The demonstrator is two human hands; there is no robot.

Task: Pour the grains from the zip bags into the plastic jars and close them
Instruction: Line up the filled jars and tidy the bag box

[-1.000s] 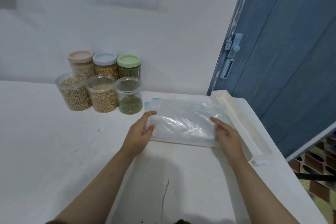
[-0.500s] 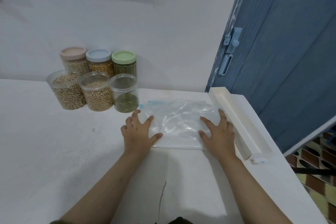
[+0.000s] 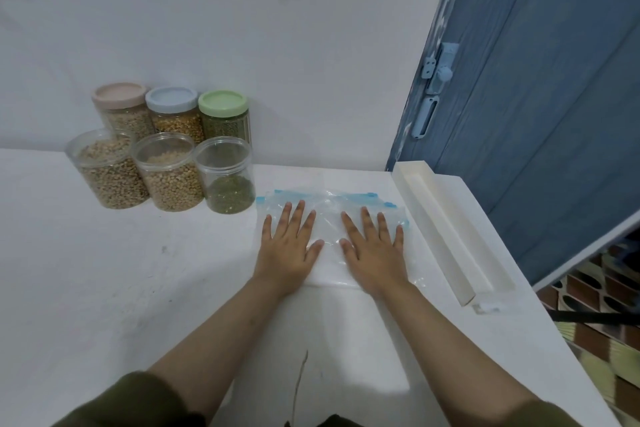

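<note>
Empty clear zip bags (image 3: 329,215) with blue zip strips lie flat in a stack on the white table (image 3: 121,288). My left hand (image 3: 289,246) and my right hand (image 3: 375,250) press down on them, side by side, fingers straight and spread. At the back left stand three open jars: two with beige grains (image 3: 109,172) (image 3: 168,177) and one with green grains (image 3: 227,180). Behind them are three lidded jars with a pink lid (image 3: 119,95), a blue lid (image 3: 171,99) and a green lid (image 3: 223,102).
A long white tray-like piece (image 3: 450,225) lies along the table's right side, beside the bags. A blue door (image 3: 536,97) with a latch stands behind it. The white wall runs along the back. The table's right edge drops to a patterned floor.
Both hands went from holding the bags' sides to lying flat on top, and have slid closer together toward the middle. The bags now lie flatter.
</note>
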